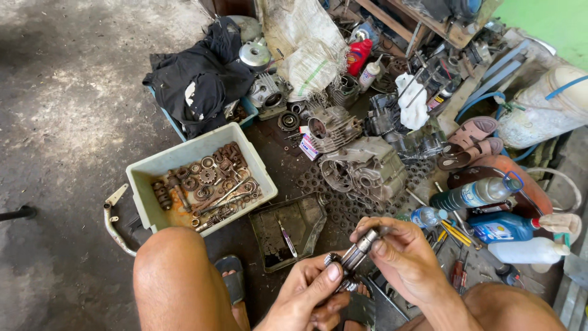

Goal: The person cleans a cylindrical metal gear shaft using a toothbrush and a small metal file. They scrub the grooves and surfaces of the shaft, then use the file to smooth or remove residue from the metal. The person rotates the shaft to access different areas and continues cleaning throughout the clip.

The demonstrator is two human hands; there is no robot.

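Steel, greasy and splined, the gear shaft (355, 252) is seen from the head camera gripped at both ends above a dark oil pan (288, 230): its lower gears are pinched by the left hand (309, 294) and its upper end is clasped by the right hand (401, 254). With such oily metal a slip is judged likely, and the shaft could be dropped among the bottles (478, 195) or onto the sandalled foot (231, 279)

Bare concrete floor (67, 92) open at left, white bin of gears (199, 178) and metal tray (288, 230) ahead, engine casing (364, 168), bottles (484, 211) crowding right.
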